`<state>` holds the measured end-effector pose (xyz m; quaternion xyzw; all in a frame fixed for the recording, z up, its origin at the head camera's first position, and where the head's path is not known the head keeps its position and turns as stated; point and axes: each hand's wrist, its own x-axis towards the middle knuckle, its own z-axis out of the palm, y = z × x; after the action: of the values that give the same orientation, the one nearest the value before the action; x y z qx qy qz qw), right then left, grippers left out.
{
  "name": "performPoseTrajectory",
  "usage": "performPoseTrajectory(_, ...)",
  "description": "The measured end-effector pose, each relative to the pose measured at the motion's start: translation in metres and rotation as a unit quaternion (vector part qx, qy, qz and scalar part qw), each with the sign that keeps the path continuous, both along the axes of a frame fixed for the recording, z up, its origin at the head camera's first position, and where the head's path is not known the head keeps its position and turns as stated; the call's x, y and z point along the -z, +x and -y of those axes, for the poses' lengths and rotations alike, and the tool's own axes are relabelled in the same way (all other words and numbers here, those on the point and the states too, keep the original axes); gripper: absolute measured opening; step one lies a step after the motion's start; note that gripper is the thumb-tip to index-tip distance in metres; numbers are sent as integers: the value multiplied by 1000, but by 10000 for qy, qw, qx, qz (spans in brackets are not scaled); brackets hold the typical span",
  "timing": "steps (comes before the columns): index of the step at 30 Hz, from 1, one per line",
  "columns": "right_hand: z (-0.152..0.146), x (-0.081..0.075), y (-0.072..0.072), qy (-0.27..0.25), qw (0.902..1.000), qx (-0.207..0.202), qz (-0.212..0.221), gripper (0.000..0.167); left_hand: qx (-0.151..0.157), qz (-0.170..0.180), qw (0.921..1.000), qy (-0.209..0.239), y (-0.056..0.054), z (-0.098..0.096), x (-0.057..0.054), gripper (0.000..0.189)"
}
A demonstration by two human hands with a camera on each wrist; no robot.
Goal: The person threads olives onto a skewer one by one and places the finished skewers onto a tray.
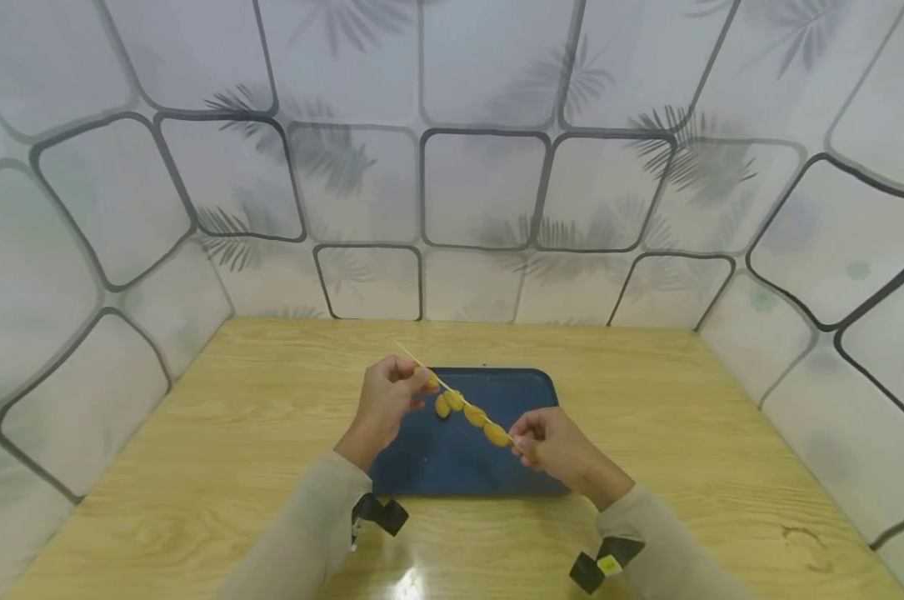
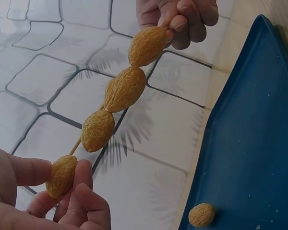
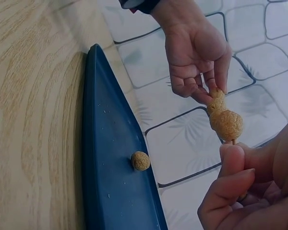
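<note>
A thin wooden skewer [image 1: 407,352] slants between the two hands, carrying wrinkled yellow-brown oval dried fruits [image 1: 476,416]. My left hand [image 1: 384,400] pinches one dried fruit [image 2: 61,177] between thumb and fingers, near the skewer's upper end. The bare tip sticks out past that hand in the head view. Whether this fruit is fully threaded is hard to tell. Three more fruits sit farther down, close together. At the lower end, my right hand [image 1: 552,446] pinches the skewer beside the last fruit [image 3: 229,125]. One loose fruit [image 3: 140,161] lies on the blue tray [image 1: 481,471].
The tray rests on a light wood-grain table [image 1: 272,433], under both hands. Behind and at the sides stands a pale wall covering [image 1: 481,192] with dark rounded outlines and leaf prints. Black wrist devices [image 1: 380,512] are strapped over the sleeves.
</note>
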<state>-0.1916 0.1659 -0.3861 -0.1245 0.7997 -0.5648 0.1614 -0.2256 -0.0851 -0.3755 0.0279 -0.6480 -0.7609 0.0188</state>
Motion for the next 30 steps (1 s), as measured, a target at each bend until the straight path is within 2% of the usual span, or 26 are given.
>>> performPoseTrajectory(7,2,2,-1,-95,9998,-142,40,10,-84,109,9996,-228,4,0,2,9)
performPoseTrajectory(12,1,-1,-1,-73,9999,-109,-52,10,2,-13,9995,-323,3,-4,2,8)
performPoseTrajectory(17,0,-3,-2,-142,9997,-199,-80,11,-30,13,9987,-512,1,-5,3,7)
performPoseTrajectory(23,-4,-4,-6,-101,9990,-434,-26,11,313,47,9967,-745,0,0,0,6)
performPoseTrajectory(30,-16,0,-11,-405,9924,-1142,213,10,740,21,9911,-1108,-5,-1,1,10)
